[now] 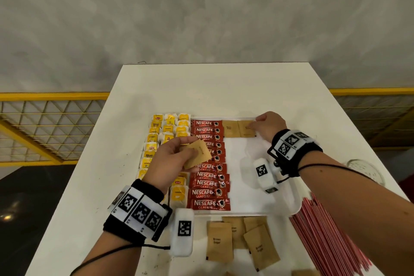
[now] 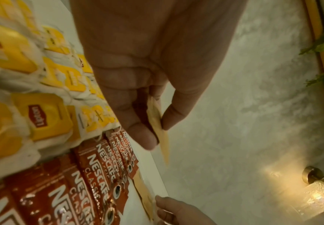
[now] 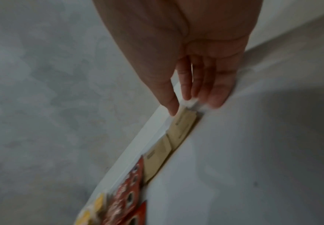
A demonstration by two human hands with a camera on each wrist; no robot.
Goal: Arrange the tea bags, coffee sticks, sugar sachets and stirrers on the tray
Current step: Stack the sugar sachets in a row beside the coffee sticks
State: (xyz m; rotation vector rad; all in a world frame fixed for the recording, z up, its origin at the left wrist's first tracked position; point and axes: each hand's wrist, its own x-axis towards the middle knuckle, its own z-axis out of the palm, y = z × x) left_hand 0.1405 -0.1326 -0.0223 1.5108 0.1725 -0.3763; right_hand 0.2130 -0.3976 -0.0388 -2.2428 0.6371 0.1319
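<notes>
In the head view the left hand (image 1: 171,159) pinches a brown sugar sachet (image 1: 198,154) between thumb and fingers, holding it in the air above the column of red coffee sticks (image 1: 209,164). The right hand (image 1: 270,126) rests its fingertips on the second of two sugar sachets (image 1: 246,128) lying side by side along the far edge of the white tray (image 1: 264,195), just beside the first sachet (image 1: 230,128). Yellow tea bags (image 1: 156,139) fill the tray's left side in columns, touching the coffee sticks. More sugar sachets (image 1: 242,238) lie on the white table (image 1: 201,87) near the tray's near edge, and red stirrers (image 1: 322,233) lie by the tray's near right corner.

The left wrist view shows the thumb and fingers (image 2: 138,115) pressed on the thin sachet (image 2: 158,126), seen edge-on, with tea bags (image 2: 45,117) and coffee sticks (image 2: 92,172) below.

In the blurred right wrist view the right hand's fingers (image 3: 196,85) are nearly straight, their tips touching the end of the sachet (image 3: 184,121) by the tray's far rim (image 3: 157,121).
</notes>
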